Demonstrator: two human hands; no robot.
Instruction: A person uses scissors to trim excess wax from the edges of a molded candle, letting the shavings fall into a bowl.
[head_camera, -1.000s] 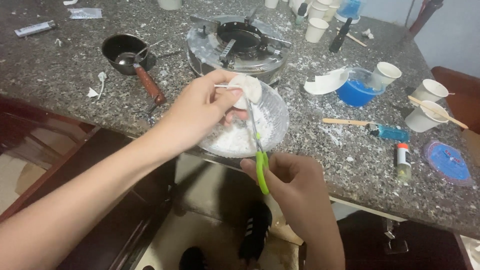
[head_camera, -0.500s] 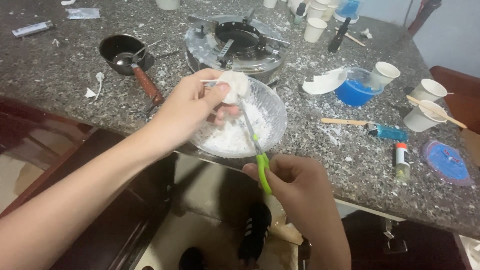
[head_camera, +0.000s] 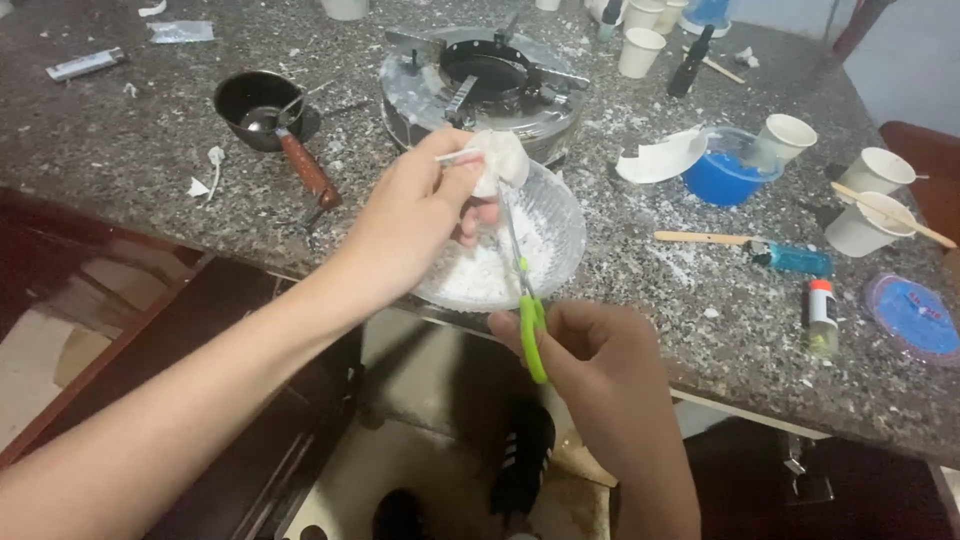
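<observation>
Pinching a white lump (head_camera: 503, 160) between thumb and fingers, our left hand (head_camera: 415, 225) holds it over the clear bowl (head_camera: 560, 225) of white flakes at the granite counter's (head_camera: 120, 150) edge; our right hand (head_camera: 600, 365) grips green-handled scissors (head_camera: 527, 300), blades up against the lump; a camp stove (head_camera: 480, 85) sits just behind; a blue lighter (head_camera: 795, 260) lies well to the right.

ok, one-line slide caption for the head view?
Left hand holds a white lump over a clear bowl of white powder while right hand works green-handled scissors.
</observation>
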